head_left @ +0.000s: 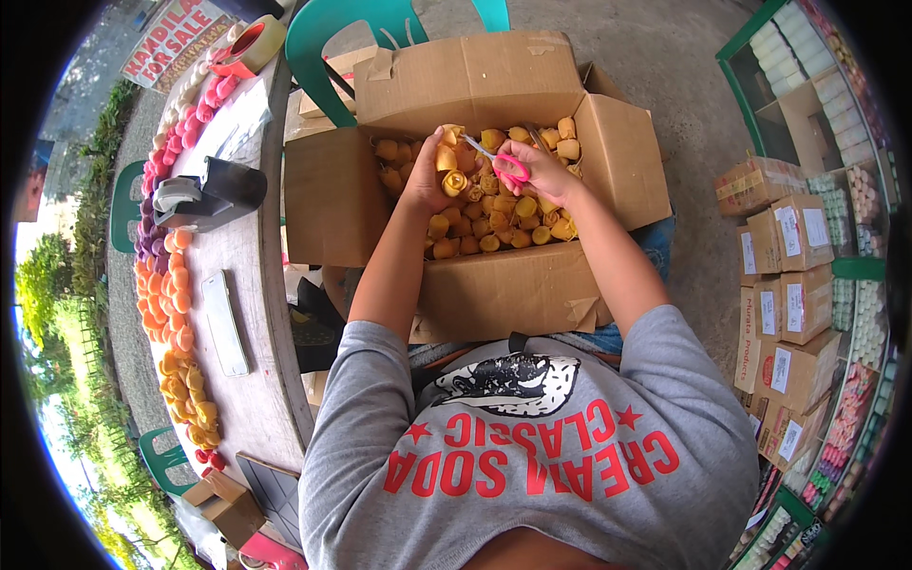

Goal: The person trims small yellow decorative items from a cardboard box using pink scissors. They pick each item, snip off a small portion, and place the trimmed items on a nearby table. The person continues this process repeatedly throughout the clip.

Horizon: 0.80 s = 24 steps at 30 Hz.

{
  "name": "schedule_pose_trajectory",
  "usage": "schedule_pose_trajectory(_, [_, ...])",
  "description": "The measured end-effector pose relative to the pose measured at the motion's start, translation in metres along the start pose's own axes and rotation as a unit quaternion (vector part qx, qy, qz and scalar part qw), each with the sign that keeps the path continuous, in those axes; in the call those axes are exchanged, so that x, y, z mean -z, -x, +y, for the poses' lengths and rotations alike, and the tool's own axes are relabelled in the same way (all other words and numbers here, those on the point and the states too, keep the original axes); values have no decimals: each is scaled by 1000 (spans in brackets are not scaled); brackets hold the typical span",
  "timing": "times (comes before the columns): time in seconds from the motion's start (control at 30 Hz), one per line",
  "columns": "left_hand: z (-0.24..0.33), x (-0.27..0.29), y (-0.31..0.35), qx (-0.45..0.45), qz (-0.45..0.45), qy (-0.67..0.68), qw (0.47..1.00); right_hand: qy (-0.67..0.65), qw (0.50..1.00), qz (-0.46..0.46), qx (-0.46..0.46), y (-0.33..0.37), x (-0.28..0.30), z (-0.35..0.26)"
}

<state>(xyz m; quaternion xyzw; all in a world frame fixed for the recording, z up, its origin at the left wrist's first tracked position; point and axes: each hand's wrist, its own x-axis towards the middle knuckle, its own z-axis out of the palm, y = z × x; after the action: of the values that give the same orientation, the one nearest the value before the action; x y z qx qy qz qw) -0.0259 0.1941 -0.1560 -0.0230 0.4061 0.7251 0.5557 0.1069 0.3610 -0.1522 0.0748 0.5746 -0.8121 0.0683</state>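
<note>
An open cardboard box (456, 285) sits in front of me, filled with yellow-orange rose-shaped candles (494, 223). Over its near-left part, my left hand (430, 176) is closed around a few yellow rose candles (454, 181), with one more blossom at the fingertips. My right hand (543, 173) grips scissors (513, 169) by their pink handles. The scissors' blades point left, toward the blossom at the left fingertips. Whether the blades touch it, I cannot tell.
On the left, a table (261, 328) carries a tape dispenser (211, 193), a phone (224, 323), a tape roll (255, 46) and rows of coloured wax flowers (169, 294). A green chair (332, 47) stands behind the box. Stacked cartons (788, 285) and shelves are at right.
</note>
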Motion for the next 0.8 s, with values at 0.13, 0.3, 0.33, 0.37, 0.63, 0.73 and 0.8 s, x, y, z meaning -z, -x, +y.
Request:
schedule_pose_trajectory(0.13, [4, -2, 2, 16, 6, 4, 1000, 10, 1000, -9, -11, -2, 0, 1])
schedule_pose_trajectory(0.3, [2, 4, -3, -29, 24, -22, 999, 35, 999, 32, 22, -5, -1, 3])
schedule_pose_trajectory(0.33, [2, 4, -4, -34, 20, -27, 999, 36, 998, 44, 25, -5, -1, 2])
schedule_pose_trajectory(0.37, [2, 4, -4, -39, 16, -31, 999, 38, 997, 56, 28, -5, -1, 1])
schedule_pose_trajectory(0.63, [1, -2, 2, -4, 24, -39, 999, 74, 994, 69, 35, -3, -6, -2])
schedule_pose_trajectory(0.73, [2, -4, 0, -27, 47, -26, 998, 119, 989, 73, 58, -8, -2, 10])
schedule_pose_trajectory(0.8, [2, -3, -1, -25, 45, -33, 998, 170, 982, 71, 43, -10, 0, 14])
